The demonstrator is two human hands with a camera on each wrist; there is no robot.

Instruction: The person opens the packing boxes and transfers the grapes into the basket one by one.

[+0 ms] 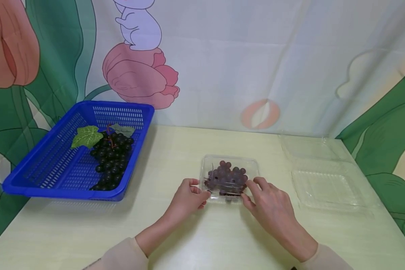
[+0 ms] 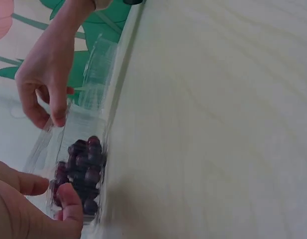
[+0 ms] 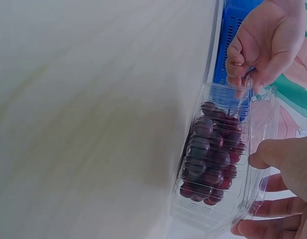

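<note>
While the pale table (image 1: 202, 243) is spread beneath all the work, its left side is taken up by a blue basket (image 1: 87, 193). On the right, well apart from the basket, what appears to be a clear clamshell (image 1: 327, 187) is laid open and is judged unused so far. Between the two, a clear box (image 1: 206, 165) is held by both hands: its left front corner is pinched by the left hand (image 1: 189, 197), and its right front edge is gripped between the thumb and fingers of the right hand (image 1: 271, 202). In the basket, a bunch of black grapes (image 1: 113, 161) is left unpacked. Inside the box, reddish-purple grapes (image 1: 226, 174) are already placed, with the lid (image 3: 265, 124) lying over them. Whether its edge is fully pressed home cannot be told, so the closing is judged the part left for this box.
</note>
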